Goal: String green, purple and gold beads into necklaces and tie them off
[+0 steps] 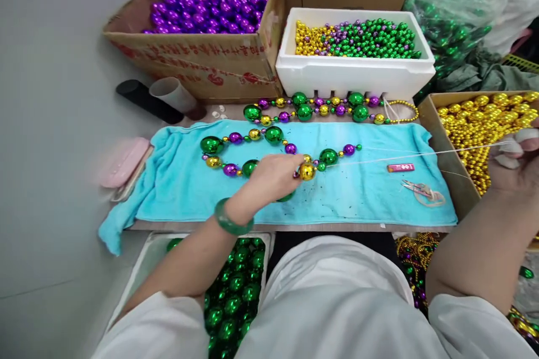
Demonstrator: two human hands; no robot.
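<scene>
A half-strung bead necklace (274, 134) of green, purple and gold balls lies in a loop on a blue towel (370, 202). My left hand (275, 176), with a green bangle on its wrist, is closed on the necklace beside a gold ball; its fingertips are partly hidden. From the beads a white string (421, 154) runs taut to the right. My right hand (516, 165) is raised over a box of gold beads at the right edge, its taped fingers closed on the string. Small scissors (416, 188) and a pink packet (401, 168) rest on the towel.
Behind the towel lies another bead necklace (304, 112). A cardboard box (189, 61) of purple balls and a white foam box (353, 73) of small beads stand at the back. Gold beads (475, 140) fill a box at right. Below the table edge, green balls (233, 305) sit in a bin.
</scene>
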